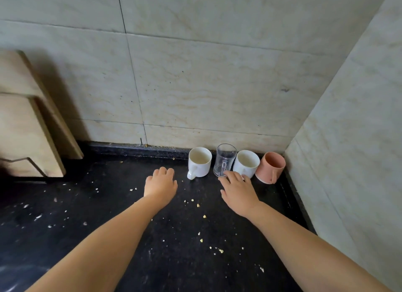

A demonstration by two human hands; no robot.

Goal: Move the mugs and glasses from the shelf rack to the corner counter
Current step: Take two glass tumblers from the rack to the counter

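Note:
Four vessels stand in a row along the back wall of the black corner counter [152, 237]: a white mug [199, 162], a clear glass mug [225, 159], a second white mug [247, 163] and a pink mug [270, 166] nearest the corner. My right hand [238, 190] hovers just in front of the glass mug and the second white mug, fingers spread, fingertips at their bases, holding nothing. My left hand [161, 186] hangs over the counter left of the first white mug, fingers curled down and empty. The shelf rack is out of view.
Two wooden cutting boards [24, 126] lean against the tiled wall at the left. Tiled walls close the counter at the back and right. Pale crumbs [201, 240] are scattered over the dark counter surface.

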